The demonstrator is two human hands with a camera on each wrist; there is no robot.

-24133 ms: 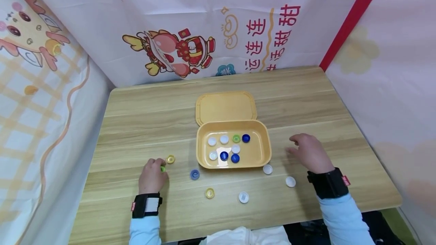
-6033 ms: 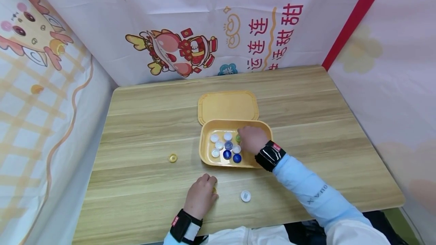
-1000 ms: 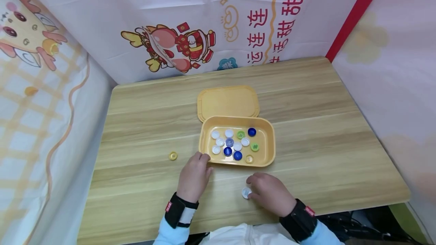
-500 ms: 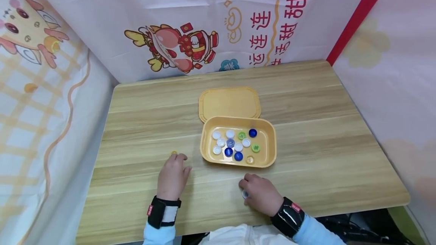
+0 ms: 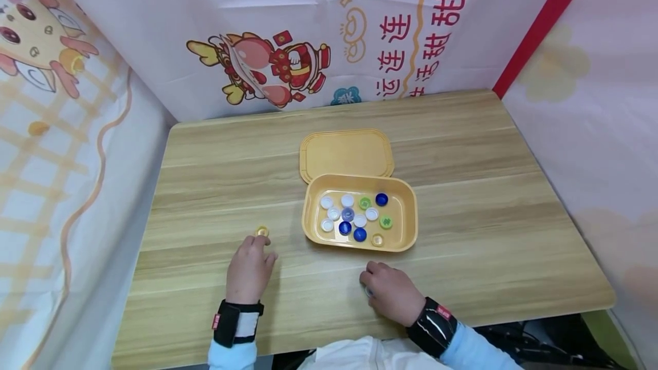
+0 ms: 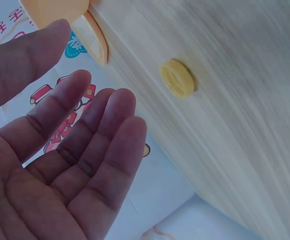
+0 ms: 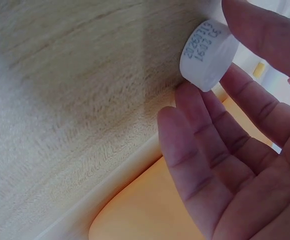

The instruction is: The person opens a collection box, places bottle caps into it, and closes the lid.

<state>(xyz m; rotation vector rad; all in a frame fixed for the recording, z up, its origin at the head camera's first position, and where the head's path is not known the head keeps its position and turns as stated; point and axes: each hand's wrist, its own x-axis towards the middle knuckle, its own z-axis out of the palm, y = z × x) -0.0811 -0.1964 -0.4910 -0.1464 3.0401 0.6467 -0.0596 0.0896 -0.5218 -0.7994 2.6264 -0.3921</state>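
My left hand point(image 5: 249, 270) reaches over the left part of the table with its fingers apart and relaxed, just in front of a yellow bottle cap point(image 5: 262, 231). In the left wrist view the yellow cap point(image 6: 177, 78) lies beyond the fingertips, which hold nothing. Near the front edge, my right hand point(image 5: 394, 293) pinches a white bottle cap point(image 7: 208, 55) between thumb and fingers; printed digits show on its side. From the head, the fingers mostly hide this cap. Between the hands and farther back stands a yellow-orange box point(image 5: 411, 233) with several white, blue, green and yellowish caps inside.
The box's matching lid point(image 5: 346, 155) lies flat right behind it. A wooden table point(image 5: 488, 187) carries everything, with printed cloth walls point(image 5: 437, 61) at its back and both sides. The person's body is at the front edge.
Caps once spread over the table now lie in the box. My left hand has moved left from the box's front to the yellow cap. My right fingers have closed on the white cap.
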